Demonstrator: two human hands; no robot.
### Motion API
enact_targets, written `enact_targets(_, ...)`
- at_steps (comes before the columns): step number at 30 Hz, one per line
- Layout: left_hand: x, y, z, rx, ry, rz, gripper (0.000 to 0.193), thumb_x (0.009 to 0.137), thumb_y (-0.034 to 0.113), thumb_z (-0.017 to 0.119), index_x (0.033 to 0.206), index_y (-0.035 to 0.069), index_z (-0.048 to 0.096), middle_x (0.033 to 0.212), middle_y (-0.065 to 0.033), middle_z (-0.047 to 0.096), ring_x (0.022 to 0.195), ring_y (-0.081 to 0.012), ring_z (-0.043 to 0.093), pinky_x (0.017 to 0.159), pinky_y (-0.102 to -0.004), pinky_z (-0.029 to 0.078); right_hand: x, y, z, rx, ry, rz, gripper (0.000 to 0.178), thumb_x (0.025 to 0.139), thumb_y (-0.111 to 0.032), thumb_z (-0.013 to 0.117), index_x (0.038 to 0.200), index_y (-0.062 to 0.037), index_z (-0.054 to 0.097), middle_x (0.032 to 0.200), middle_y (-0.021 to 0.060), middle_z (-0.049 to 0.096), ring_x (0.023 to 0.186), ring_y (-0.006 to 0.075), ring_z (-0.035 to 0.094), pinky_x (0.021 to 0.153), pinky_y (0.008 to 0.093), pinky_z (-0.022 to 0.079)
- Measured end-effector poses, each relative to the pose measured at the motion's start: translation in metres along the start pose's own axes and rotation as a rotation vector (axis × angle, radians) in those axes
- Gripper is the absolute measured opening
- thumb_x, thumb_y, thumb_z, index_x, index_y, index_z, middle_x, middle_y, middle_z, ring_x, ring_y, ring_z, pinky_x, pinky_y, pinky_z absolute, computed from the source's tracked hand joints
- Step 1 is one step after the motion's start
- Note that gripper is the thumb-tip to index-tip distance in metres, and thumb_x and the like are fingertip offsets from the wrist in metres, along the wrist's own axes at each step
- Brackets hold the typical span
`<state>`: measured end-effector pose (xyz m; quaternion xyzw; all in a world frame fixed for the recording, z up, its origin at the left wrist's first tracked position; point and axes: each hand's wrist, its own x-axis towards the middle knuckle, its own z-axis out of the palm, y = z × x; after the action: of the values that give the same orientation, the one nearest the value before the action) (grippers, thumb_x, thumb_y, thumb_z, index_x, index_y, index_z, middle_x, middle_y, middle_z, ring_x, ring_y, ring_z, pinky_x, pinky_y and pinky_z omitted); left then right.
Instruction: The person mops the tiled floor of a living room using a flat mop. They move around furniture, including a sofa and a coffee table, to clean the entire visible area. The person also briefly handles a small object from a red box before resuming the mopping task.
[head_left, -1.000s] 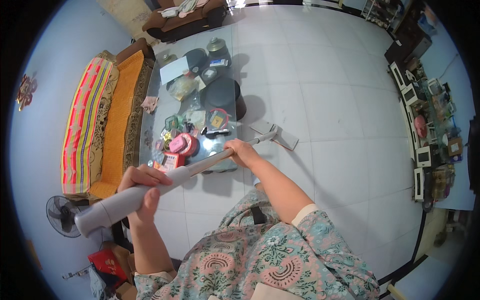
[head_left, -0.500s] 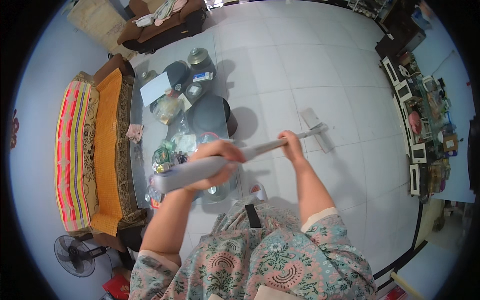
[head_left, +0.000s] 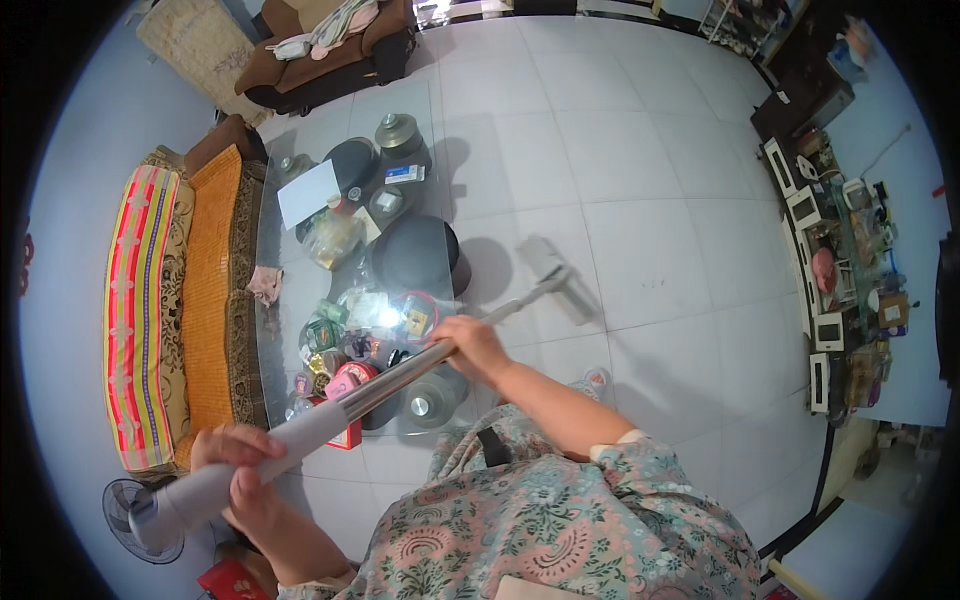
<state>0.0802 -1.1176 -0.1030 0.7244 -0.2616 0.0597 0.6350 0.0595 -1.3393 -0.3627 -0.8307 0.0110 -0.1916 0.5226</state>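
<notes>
I hold a flat floor mop by its long pole, which slants from lower left to the middle of the view. My left hand (head_left: 240,478) is wrapped round the thick pale grey handle (head_left: 312,432) near its upper end. Farther down, my right hand (head_left: 474,348) grips the shiny metal pole (head_left: 400,376). At the far end, the mop's flat rectangular head (head_left: 572,298) lies on the white tiled floor, slightly blurred, to the right of the glass table. One of my feet in a light slipper (head_left: 594,382) shows just below the mop head.
Left of me stands a glass table (head_left: 400,100) crowded with jars, bags and boxes, with dark round stools (head_left: 415,250) under it. Beyond it is a sofa (head_left: 212,320); a brown armchair (head_left: 330,60) stands behind. A fan (head_left: 125,510) is at lower left, a low cabinet (head_left: 800,260) along the right wall.
The mop head has slid left across the floor, nearer the table. Both hands have moved left with the pole, the left one also down toward the lower left.
</notes>
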Motion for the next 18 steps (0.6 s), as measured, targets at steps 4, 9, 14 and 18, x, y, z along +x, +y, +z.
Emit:
enact_targets(4,0.004,0.013,0.035,0.256,-0.073,0.067,0.037,0.076,0.035,0.067,0.071,0.005,0.046,0.063,-0.0107,0.057,0.058,-0.0151,0.052,0.055,-0.0231,0.038,0.029,0.023,0.019,0.037,-0.115,-0.078,0.004,0.072,-0.008,0.059,0.075,-0.0103,0.061,0.075,0.0076,0.059,0.078,0.028,0.058,0.07,0.0383,0.046)
enact_targets(9,0.023,-0.007,0.057,0.222,-0.01,0.093,0.036,0.076,0.035,0.066,0.068,0.008,0.045,0.059,-0.0067,0.056,0.054,-0.0125,0.047,0.054,-0.0243,0.035,0.059,0.044,-0.003,0.073,-0.137,-0.114,0.004,0.071,-0.014,0.062,0.074,-0.0122,0.059,0.077,0.005,0.057,0.081,0.0254,0.057,0.073,0.0376,0.046)
enact_targets(14,0.073,-0.014,0.142,0.212,-0.153,0.177,0.03,0.075,0.032,0.063,0.068,0.01,0.044,0.053,-0.0045,0.055,0.048,-0.0118,0.043,0.051,-0.0247,0.033,0.091,0.098,-0.075,0.046,-0.052,-0.083,0.005,0.071,-0.014,0.06,0.074,-0.012,0.057,0.075,0.0051,0.057,0.079,0.0256,0.057,0.069,0.0365,0.046)
enact_targets(18,0.108,-0.03,0.251,0.23,-0.216,0.175,0.025,0.075,0.029,0.061,0.068,0.01,0.046,0.054,-0.0057,0.058,0.048,-0.0122,0.048,0.052,-0.0247,0.036,0.128,0.166,-0.156,0.008,0.073,-0.068,0.008,0.071,-0.015,0.062,0.071,-0.0106,0.056,0.073,0.0072,0.056,0.075,0.0281,0.056,0.067,0.0383,0.045)
